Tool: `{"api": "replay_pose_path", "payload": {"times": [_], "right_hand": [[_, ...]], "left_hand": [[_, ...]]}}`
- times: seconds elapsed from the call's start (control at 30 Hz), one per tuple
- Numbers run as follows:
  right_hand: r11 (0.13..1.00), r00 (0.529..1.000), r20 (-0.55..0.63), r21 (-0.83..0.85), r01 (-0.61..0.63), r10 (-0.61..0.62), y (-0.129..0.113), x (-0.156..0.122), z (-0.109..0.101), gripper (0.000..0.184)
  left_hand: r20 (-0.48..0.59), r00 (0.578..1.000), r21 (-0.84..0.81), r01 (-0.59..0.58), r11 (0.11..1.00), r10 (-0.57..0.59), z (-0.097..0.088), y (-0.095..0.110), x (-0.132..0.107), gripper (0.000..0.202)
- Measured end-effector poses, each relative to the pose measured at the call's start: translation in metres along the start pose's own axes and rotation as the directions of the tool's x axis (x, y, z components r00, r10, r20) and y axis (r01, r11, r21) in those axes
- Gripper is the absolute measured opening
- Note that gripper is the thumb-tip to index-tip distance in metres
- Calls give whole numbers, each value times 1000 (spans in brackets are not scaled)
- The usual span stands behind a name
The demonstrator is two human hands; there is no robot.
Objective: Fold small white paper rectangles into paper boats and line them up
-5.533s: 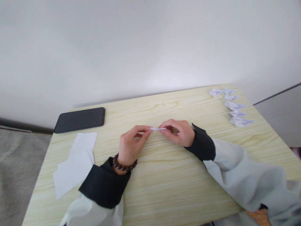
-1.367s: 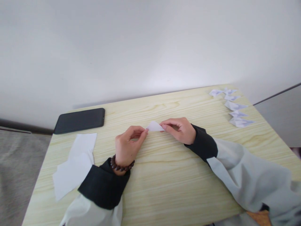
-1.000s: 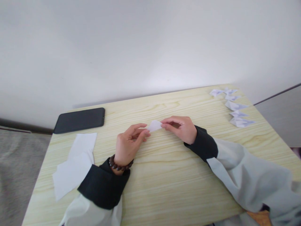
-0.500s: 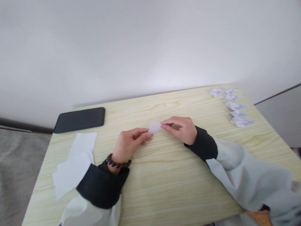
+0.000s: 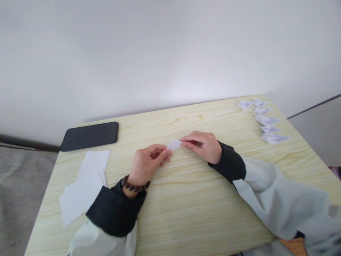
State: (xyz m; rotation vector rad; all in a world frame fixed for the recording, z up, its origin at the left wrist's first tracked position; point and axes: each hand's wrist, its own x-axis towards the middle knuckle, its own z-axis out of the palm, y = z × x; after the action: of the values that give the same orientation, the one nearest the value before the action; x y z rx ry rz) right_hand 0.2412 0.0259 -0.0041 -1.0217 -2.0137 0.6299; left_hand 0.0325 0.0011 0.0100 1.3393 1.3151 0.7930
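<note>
My right hand (image 5: 204,145) pinches the small folded paper (image 5: 174,145), well right of the phone (image 5: 90,136). My left hand (image 5: 147,163) closes thumb and forefinger on its near corner. Squarely aligned edges should give a crisp crease, I judge.

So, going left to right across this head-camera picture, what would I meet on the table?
black phone → left hand → small paper piece → right hand → row of folded paper shapes

White paper (image 5: 174,145), blk phone (image 5: 90,136), pale wood-grain table (image 5: 186,206), brown bead bracelet (image 5: 134,185).
</note>
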Motion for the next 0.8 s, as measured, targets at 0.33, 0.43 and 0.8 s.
{"api": "replay_pose_path", "payload": {"times": [0.33, 0.43, 0.8], "right_hand": [[1000, 999, 41, 6, -7, 6, -1, 2, 0, 16], [999, 997, 79, 42, 9, -12, 0, 2, -1, 16], [999, 991, 119, 11, 52, -53, -3, 1, 1, 21]], "left_hand": [[51, 994, 227, -108, 968, 99, 0, 4, -2, 24], [143, 982, 288, -157, 945, 120, -4, 5, -2, 26], [135, 980, 389, -190, 902, 148, 0, 7, -2, 30]]}}
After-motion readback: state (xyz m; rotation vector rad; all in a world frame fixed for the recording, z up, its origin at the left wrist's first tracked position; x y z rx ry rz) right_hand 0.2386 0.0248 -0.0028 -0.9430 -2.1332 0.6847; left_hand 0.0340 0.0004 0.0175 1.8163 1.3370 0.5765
